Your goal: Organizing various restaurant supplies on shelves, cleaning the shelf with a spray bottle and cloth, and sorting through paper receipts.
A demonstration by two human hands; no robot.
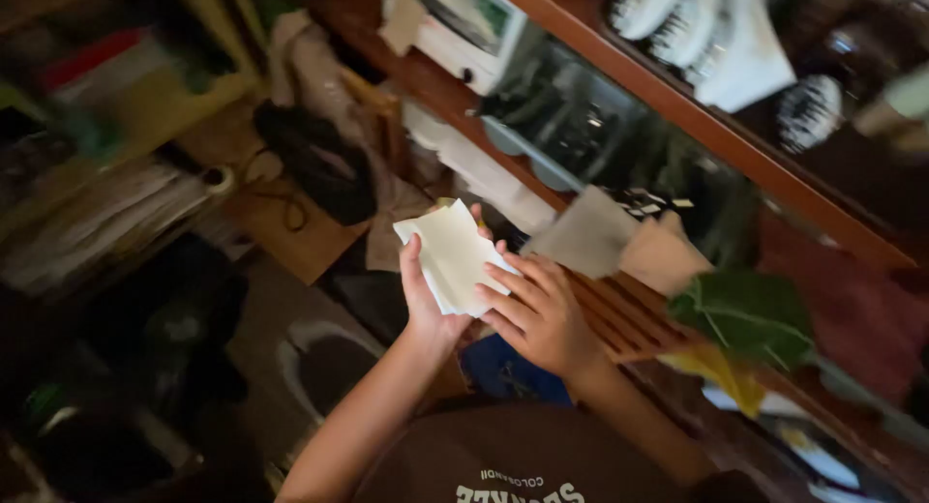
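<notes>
A small stack of cream-white paper sheets (451, 253) is held in front of my chest. My left hand (423, 300) grips the stack from below and behind, thumb along its left edge. My right hand (539, 312) lies with its fingers flat on the stack's right side. The sheets tilt toward me, one corner pointing up and left. Below my arms shows my brown shirt (503, 459).
A wooden shelf unit (639, 314) with slats runs diagonally at right, holding folded paper pieces (590, 234), a green leafy item (750, 314) and dishes (677, 19). A black bag (319, 164) lies on a wooden surface. Stacked papers (97, 222) sit at left.
</notes>
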